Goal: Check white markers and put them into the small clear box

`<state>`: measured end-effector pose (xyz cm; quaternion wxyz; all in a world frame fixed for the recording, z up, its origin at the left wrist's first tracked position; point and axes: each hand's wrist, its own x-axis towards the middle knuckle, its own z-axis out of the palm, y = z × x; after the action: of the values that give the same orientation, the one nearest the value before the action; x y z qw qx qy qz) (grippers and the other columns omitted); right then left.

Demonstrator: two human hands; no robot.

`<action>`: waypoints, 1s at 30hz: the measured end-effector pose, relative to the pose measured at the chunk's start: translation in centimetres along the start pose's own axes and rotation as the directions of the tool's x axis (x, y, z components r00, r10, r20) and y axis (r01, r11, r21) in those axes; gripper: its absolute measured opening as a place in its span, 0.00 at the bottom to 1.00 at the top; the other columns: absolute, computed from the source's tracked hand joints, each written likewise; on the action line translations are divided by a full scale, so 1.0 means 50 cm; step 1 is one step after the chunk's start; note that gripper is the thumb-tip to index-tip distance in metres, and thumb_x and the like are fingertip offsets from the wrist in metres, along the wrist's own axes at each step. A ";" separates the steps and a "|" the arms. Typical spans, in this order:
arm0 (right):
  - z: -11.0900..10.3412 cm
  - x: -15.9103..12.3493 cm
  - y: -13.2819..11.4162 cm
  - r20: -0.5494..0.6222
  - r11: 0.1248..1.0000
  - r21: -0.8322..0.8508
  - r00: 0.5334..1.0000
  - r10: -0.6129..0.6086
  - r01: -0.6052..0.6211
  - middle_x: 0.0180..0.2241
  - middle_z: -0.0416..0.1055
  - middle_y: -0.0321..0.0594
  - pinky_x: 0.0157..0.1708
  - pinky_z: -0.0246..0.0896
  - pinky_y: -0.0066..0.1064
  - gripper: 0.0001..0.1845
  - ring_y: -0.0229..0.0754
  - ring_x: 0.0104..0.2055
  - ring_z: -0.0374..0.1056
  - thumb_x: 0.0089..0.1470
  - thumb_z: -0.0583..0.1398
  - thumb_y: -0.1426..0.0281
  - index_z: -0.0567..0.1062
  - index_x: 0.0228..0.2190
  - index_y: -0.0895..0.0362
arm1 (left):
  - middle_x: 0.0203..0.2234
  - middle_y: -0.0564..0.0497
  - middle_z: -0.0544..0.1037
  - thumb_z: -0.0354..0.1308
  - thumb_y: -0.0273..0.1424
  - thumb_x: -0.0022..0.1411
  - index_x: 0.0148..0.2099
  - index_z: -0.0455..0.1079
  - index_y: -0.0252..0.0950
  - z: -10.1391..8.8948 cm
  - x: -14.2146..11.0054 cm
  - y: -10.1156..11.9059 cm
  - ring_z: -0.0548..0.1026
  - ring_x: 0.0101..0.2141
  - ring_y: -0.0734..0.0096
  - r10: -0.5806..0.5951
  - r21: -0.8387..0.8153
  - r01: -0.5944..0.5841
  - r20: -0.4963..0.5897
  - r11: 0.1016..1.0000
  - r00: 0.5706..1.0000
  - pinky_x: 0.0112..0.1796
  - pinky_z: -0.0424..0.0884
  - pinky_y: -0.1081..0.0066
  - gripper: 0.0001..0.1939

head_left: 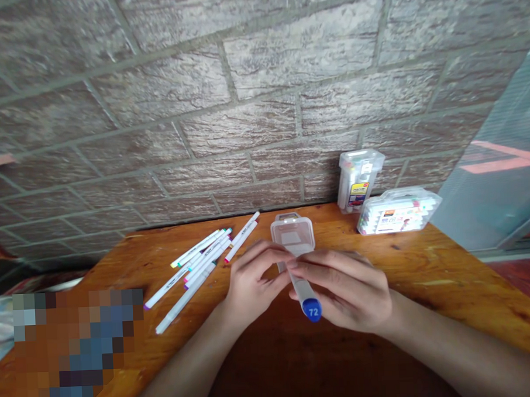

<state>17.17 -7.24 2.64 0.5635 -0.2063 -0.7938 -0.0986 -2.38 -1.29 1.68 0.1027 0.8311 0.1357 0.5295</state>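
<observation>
A white marker [303, 289] with a blue end numbered 72 points toward me at the middle of the table. My right hand [350, 285] is closed around it from the right, its fingers lying along the barrel. From the left, my left hand [257, 278] pinches at the marker's far end, where the fingertips of both hands meet; the exact contact is partly hidden. Just beyond my hands stands a clear plastic case [293, 229], its lower part covered by my fingers. Several loose white markers [201, 257] with coloured ends lie in a pile left of my left hand.
On the wooden table [426, 279], at the back right, stand an upright clear box of markers [359, 180] and a wider clear marker case [397, 211]. A brick wall [261, 122] rises behind the table. A blurred-out patch [78, 353] covers the lower left.
</observation>
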 end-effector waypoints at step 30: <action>-0.003 -0.007 0.003 0.038 0.998 -0.055 0.999 0.005 -0.003 0.43 0.84 0.50 0.40 0.82 0.33 0.21 0.46 0.39 0.84 0.60 0.69 0.74 0.79 0.55 0.60 | 0.35 0.48 0.82 0.67 0.29 0.68 0.42 0.77 0.36 0.001 -0.004 -0.004 0.83 0.35 0.67 -0.001 -0.003 0.001 0.019 1.000 1.000 0.37 0.79 0.72 0.02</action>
<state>17.45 -7.21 2.34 0.5427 -0.2250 -0.8009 -0.1155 -2.45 -1.18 1.43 0.1057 0.8358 0.1343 0.5217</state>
